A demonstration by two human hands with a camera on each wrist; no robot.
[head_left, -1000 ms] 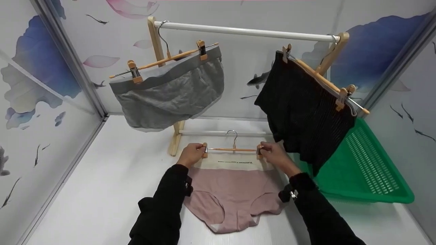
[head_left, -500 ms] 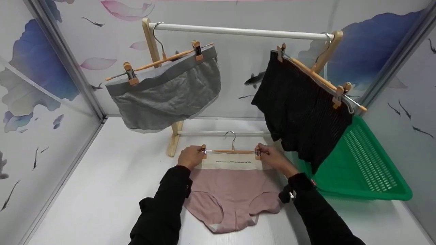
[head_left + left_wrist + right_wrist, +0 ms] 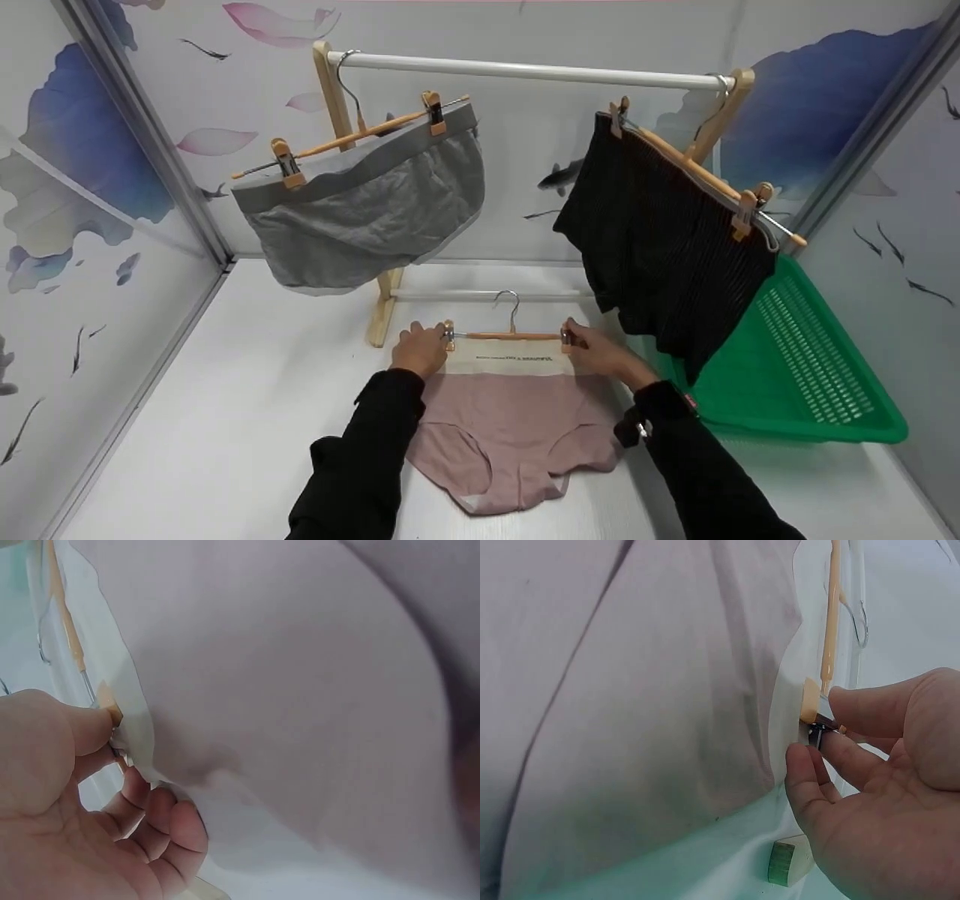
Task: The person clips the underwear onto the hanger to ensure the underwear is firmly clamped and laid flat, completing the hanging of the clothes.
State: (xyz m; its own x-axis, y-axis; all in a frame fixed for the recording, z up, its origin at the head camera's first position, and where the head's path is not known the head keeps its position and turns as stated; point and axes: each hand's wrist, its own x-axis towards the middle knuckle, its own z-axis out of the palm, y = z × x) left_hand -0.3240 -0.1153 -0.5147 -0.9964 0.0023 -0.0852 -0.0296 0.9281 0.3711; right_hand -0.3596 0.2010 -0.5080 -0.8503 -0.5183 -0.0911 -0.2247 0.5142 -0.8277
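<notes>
Pink panties [image 3: 517,409] with a cream waistband lie flat on the white table, front upward. A clip hanger [image 3: 510,336] with a wooden bar and metal hook lies along the waistband. My left hand [image 3: 418,350] pinches the left clip [image 3: 109,701] at the waistband's corner, its other fingers curled by the fabric edge in the left wrist view. The right clip [image 3: 810,701] sits over the waistband, and my right hand [image 3: 602,352] pinches it between thumb and fingers. Parts of both clips are hidden by the fingers.
Behind stands a rack with a white rail [image 3: 525,70]. Grey underpants [image 3: 367,210] hang clipped at its left and black shorts [image 3: 660,232] at its right. A green basket [image 3: 825,433] stands at the right, partly behind the shorts. Printed panels enclose the table.
The head view has shifted slightly. My left hand's fingers have lifted and bunched at the left clip. My right hand stays at the right clip, and the panties lie as before.
</notes>
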